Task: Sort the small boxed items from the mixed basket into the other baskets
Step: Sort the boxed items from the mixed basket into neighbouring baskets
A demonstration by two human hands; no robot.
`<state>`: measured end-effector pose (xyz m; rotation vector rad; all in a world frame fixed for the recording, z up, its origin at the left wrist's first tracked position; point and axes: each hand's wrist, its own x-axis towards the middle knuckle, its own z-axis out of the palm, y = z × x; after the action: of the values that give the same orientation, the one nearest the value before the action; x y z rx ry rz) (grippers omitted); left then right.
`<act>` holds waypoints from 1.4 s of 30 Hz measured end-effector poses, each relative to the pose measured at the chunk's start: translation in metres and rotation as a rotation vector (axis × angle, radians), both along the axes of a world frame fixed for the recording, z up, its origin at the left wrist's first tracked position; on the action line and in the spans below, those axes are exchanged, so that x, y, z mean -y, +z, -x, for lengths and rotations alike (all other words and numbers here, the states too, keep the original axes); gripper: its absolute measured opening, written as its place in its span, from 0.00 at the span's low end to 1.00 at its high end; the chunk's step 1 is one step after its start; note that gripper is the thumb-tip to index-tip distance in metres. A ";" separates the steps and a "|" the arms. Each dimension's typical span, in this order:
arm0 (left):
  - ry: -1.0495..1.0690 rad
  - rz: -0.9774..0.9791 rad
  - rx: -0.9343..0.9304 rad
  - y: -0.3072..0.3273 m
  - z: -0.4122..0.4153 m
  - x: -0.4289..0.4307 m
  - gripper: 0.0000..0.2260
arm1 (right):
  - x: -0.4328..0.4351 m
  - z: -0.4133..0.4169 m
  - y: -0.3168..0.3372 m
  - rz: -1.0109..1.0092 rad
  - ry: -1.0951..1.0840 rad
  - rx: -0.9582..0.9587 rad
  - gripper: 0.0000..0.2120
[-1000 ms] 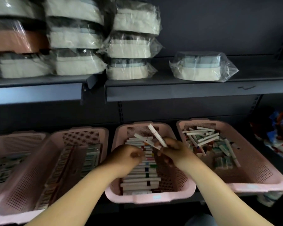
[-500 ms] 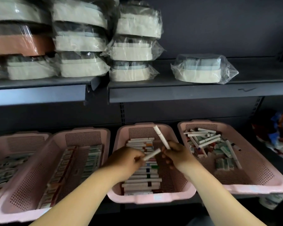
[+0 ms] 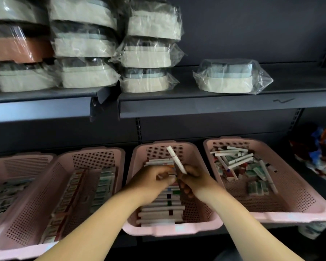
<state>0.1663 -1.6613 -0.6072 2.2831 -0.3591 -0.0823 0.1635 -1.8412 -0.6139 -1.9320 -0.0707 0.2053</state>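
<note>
Lay the slim white box (image 3: 176,160) flat and parallel to the row of like boxes (image 3: 162,213) stacked in the middle basket (image 3: 173,229), ends squared against the neighbours. Lower it onto the row before letting go; avoid dropping from height. Compare its markings with the row first. Keep the left hand (image 3: 151,182) out of the landing spot. Right hand (image 3: 194,182): fingers curled round the lower end of the box, pinching it, far end tilted up and to the left over the middle basket. Left hand: fingers curled, just beside the right hand, over the same basket; contents, if any, blurred and not determinable. Box itself: long, narrow, pale, probably light card and easy to crush under a hard pinch. Unsorted items (image 3: 241,161) loose and criss-crossed in the right basket (image 3: 271,216); further sorted rows in the left basket (image 3: 17,250).
</note>
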 end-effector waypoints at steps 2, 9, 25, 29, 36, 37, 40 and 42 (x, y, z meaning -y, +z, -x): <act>0.023 0.162 0.058 -0.002 -0.006 0.006 0.10 | -0.006 0.000 -0.001 0.000 0.049 -0.006 0.07; 0.096 0.175 0.187 -0.003 -0.023 0.001 0.10 | -0.001 -0.003 0.001 0.283 0.134 0.121 0.02; 0.062 -0.639 0.243 -0.020 -0.095 -0.019 0.13 | 0.047 -0.012 -0.007 0.308 -0.003 0.205 0.07; 0.037 -0.631 0.233 -0.025 -0.095 -0.016 0.11 | 0.054 -0.014 -0.002 0.262 -0.030 0.248 0.11; -0.030 -0.446 0.298 -0.010 -0.087 0.036 0.09 | 0.108 -0.028 0.013 0.267 -0.187 0.265 0.12; -0.066 -0.420 0.304 -0.007 -0.085 0.050 0.09 | 0.119 -0.030 0.015 0.296 -0.217 0.235 0.11; -0.175 -0.383 0.350 0.003 -0.076 0.096 0.10 | 0.157 -0.041 0.011 0.492 -0.260 0.169 0.08; -0.230 -0.356 0.377 0.006 -0.069 0.130 0.10 | 0.180 -0.045 0.014 0.610 -0.256 0.141 0.06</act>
<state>0.2356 -1.7909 -0.6011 2.5978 -0.8624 0.1846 0.2081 -2.0210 -0.5998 -2.5353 0.1649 -0.0961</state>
